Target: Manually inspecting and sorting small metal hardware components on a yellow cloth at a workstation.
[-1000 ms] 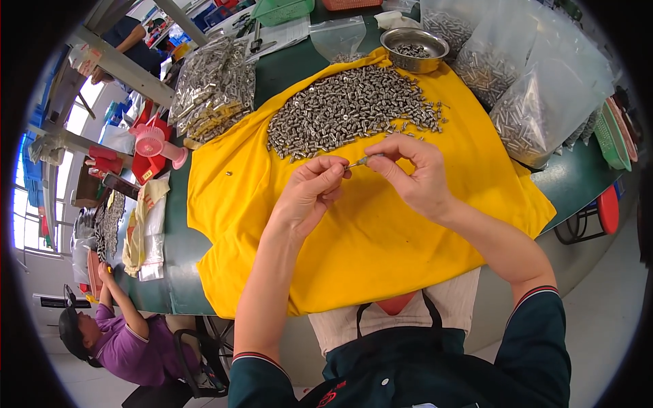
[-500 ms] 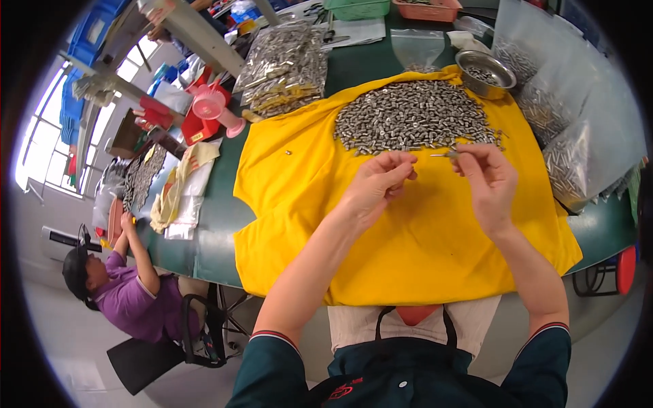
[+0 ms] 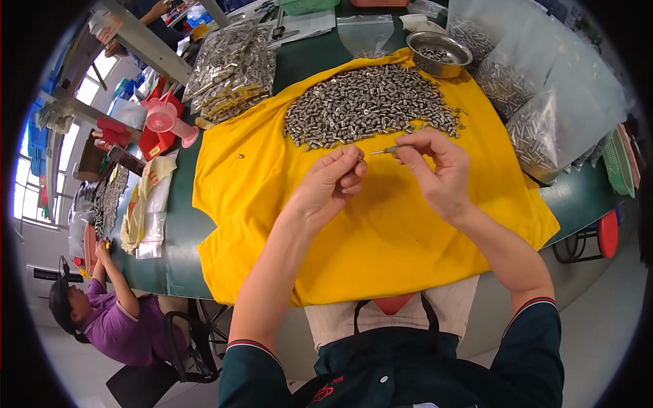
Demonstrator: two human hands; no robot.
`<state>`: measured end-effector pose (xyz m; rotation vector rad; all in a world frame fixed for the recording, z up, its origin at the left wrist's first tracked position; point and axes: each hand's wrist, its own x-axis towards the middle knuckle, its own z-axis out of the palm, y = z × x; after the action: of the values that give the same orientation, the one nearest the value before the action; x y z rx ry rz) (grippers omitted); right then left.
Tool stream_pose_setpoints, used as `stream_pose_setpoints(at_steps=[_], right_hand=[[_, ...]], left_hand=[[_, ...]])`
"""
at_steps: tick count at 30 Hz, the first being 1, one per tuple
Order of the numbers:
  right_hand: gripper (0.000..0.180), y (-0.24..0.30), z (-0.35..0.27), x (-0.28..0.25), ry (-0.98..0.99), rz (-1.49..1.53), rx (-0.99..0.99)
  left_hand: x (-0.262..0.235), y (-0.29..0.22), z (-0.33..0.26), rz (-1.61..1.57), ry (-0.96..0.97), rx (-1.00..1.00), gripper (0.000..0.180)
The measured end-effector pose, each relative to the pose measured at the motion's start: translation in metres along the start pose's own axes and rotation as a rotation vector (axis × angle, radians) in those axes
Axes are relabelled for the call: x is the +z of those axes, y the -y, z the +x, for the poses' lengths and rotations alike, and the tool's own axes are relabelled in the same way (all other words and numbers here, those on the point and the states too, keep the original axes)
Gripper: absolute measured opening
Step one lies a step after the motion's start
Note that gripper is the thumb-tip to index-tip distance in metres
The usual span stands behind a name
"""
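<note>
A heap of small grey metal parts point(image 3: 367, 105) lies on a yellow cloth point(image 3: 381, 238) spread over the green table point(image 3: 170, 251). Just in front of the heap, my left hand point(image 3: 332, 187) pinches one small metal part point(image 3: 360, 159) between its fingertips. My right hand point(image 3: 435, 170) holds a thin tool with a green grip point(image 3: 386, 150), its tip pointing left at that part. The two hands are close together above the cloth. One stray metal part point(image 3: 240, 156) lies alone on the cloth to the left.
A steel bowl point(image 3: 439, 53) with parts stands behind the heap. Clear bags of parts point(image 3: 544, 109) lie at the right, more bagged parts point(image 3: 231, 68) at the back left, next to a small pink fan point(image 3: 166, 121). Another person in purple point(image 3: 115, 319) works at the lower left.
The view has shifted as my head moved. My hands stay together over the cloth, fingers working the small part and the tool.
</note>
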<state>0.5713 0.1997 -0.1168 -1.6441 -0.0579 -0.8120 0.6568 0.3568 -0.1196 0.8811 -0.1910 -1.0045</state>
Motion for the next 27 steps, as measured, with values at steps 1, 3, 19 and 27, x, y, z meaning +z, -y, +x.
stream_pose_setpoints(at_steps=[1, 3, 19, 27], right_hand=[[0.005, 0.0, 0.0, 0.0, 0.015, 0.001, -0.014], [0.005, -0.003, -0.001, -0.004, 0.024, -0.028, -0.029], [0.006, 0.001, -0.001, -0.004, 0.079, -0.072, -0.037], [0.007, -0.003, -0.004, -0.002, 0.091, -0.044, 0.014]], left_hand=[[-0.001, 0.001, 0.0, -0.055, 0.016, -0.012, 0.013], [0.003, 0.002, 0.002, -0.11, 0.042, -0.034, 0.013], [0.003, 0.003, 0.001, 0.031, -0.008, 0.007, 0.012], [0.001, 0.004, 0.003, 0.112, -0.083, 0.07, 0.01]])
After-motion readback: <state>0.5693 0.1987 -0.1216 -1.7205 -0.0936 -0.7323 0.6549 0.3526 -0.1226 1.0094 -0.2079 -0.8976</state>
